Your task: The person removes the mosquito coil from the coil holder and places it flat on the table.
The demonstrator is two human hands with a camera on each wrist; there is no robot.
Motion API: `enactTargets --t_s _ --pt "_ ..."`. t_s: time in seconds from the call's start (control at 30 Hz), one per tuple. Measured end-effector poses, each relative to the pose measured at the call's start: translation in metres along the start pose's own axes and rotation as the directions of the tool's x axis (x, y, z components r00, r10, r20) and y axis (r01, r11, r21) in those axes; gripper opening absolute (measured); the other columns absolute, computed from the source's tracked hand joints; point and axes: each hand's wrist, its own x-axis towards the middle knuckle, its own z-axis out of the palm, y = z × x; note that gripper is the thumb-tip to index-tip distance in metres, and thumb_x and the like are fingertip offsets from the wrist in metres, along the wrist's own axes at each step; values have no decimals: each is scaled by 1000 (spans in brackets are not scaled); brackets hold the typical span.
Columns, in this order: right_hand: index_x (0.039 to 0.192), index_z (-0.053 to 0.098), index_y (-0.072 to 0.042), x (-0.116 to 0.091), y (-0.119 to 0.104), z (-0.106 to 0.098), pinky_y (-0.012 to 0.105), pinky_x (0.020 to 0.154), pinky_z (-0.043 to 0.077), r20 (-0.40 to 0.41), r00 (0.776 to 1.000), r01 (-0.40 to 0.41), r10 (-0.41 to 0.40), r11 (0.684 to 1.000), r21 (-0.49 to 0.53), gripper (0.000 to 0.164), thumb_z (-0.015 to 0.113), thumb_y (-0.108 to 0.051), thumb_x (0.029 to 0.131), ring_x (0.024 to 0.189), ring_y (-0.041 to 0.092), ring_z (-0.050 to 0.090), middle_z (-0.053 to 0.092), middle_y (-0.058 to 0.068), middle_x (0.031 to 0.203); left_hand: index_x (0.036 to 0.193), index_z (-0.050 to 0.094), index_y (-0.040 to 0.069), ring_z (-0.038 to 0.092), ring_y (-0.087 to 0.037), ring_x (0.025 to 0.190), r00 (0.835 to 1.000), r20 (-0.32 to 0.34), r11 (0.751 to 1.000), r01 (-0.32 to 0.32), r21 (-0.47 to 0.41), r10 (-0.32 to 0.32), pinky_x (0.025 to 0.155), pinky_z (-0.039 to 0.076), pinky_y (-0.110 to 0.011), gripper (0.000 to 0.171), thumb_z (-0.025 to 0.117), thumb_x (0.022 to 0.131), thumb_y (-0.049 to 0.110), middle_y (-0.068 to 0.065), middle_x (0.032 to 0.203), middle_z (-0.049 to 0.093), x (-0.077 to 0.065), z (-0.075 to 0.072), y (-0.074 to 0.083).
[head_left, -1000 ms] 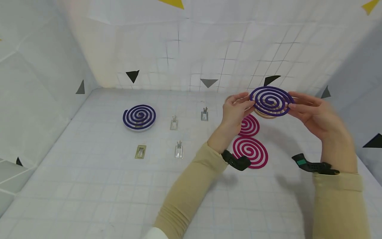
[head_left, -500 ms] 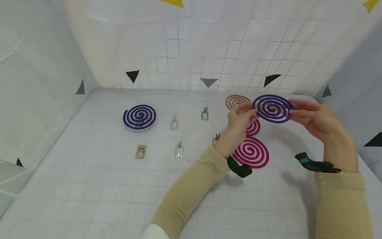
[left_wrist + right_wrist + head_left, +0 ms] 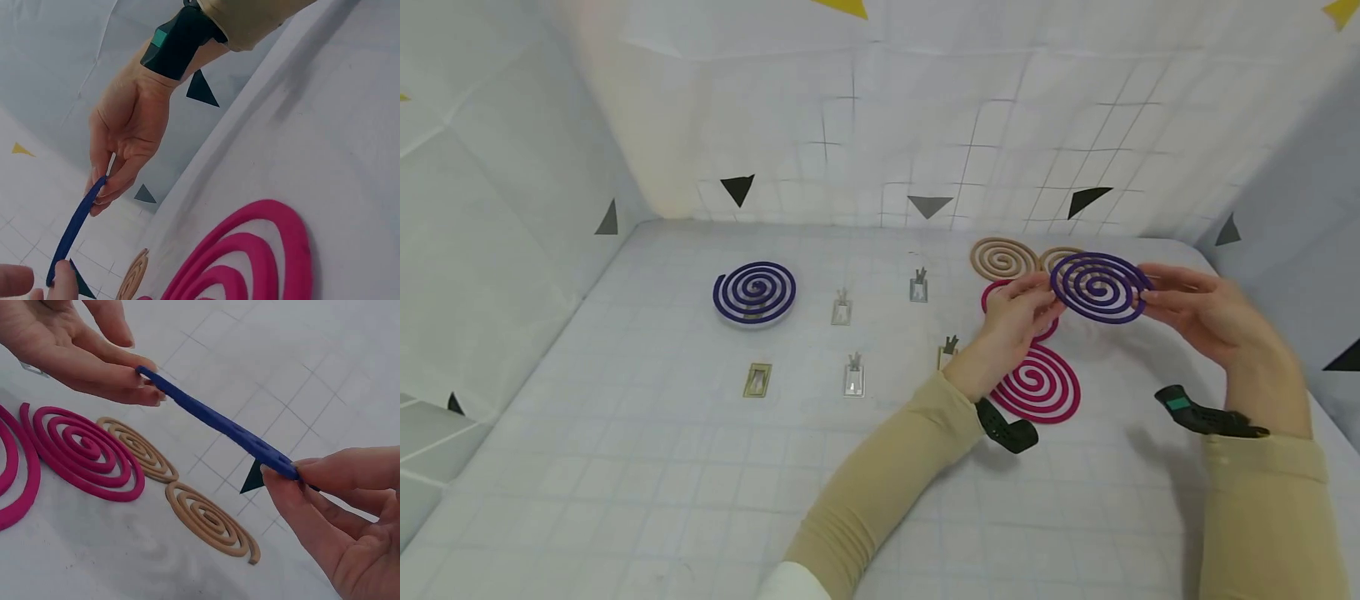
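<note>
A purple mosquito coil (image 3: 1097, 289) is held up over the right side of the table, tilted, between both hands. The left hand (image 3: 1011, 323) pinches its left edge with the fingertips. At the opposite edge the right hand (image 3: 1213, 315) grips it between thumb and fingers. Seen edge-on in the right wrist view, the coil (image 3: 219, 422) is a thin blue-purple strip running from hand to hand. Below the hands lie two pink mosquito coils; the nearer pink coil (image 3: 1036, 383) is mostly visible, the farther one partly covered by the left hand. Two tan coils (image 3: 1003, 260) lie behind.
Another purple coil (image 3: 754, 292) sits slightly raised at the left. Several small metal coil stands, such as a brass-coloured stand (image 3: 757, 380) and a silver stand (image 3: 853, 379), are spread across the middle. White gridded walls (image 3: 940, 125) enclose the table's back and sides.
Both hands have lowered the purple coil and brought it slightly right and nearer. The tan coils and a brass-coloured stand, hidden before, now show more.
</note>
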Motion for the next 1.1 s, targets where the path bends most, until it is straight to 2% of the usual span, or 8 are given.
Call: enactTargets --t_s 0.2,0.43,0.53,0.67,0.77,0.9,1.03,1.1 --pt "123 70 -12 -1 7 -12 27 79 61 -25 999 -33 32 999 -42 38 55 10 96 95 16 72 73 1 110 125 63 -5 64 -21 101 999 26 990 20 139 -24 102 52 -43 40 51 89 -19 -19 122 67 3 -3 -9" --pt "120 72 -14 -1 13 -20 27 79 61 -22 999 -48 46 997 -65 37 56 9 96 95 14 72 73 -1 109 128 62 -5 64 -26 102 999 35 947 17 321 -29 99 54 -41 41 52 89 -17 -19 121 66 1 -5 -16" --pt "118 74 -15 -1 15 -22 26 78 61 -27 998 -54 52 995 -80 37 57 9 95 93 13 72 73 -2 107 128 61 -7 65 -30 107 999 33 932 9 361 -23 96 56 -39 40 53 90 -16 -22 123 66 0 -6 -18" --pt "117 74 -16 0 16 -24 25 78 60 -27 998 -57 55 994 -98 37 57 8 95 93 12 72 73 -4 107 126 63 -7 65 -25 103 1000 16 916 13 401 -21 86 57 -30 38 55 90 -15 -22 125 66 -1 -6 -19" --pt "117 74 -17 1 17 -27 25 78 60 -28 998 -56 54 993 -99 37 58 8 95 94 11 71 73 -5 107 126 63 -6 61 -15 88 999 32 907 10 422 -26 74 52 -23 39 57 88 -14 -20 121 67 -2 -7 -19" --pt "114 75 -17 2 20 -31 25 77 60 -36 998 -57 54 993 -101 37 58 10 94 94 10 71 73 -5 106 127 61 -8 50 -9 73 996 68 901 18 434 -52 64 44 -18 43 56 85 -15 -10 100 61 -4 -9 -19" --pt "112 75 -17 1 22 -35 25 78 60 -37 998 -64 60 992 -105 37 58 10 94 94 9 70 73 -5 106 127 62 -7 49 -8 71 995 64 891 34 453 -71 62 42 -17 42 56 85 -15 1 88 52 -6 -8 -19" --pt "112 75 -17 1 23 -36 24 78 60 -34 998 -64 60 992 -108 37 59 10 94 94 9 70 72 -5 106 125 63 -5 51 -9 72 996 52 881 45 470 -79 64 46 -18 41 57 86 -14 1 89 55 -7 -6 -19"
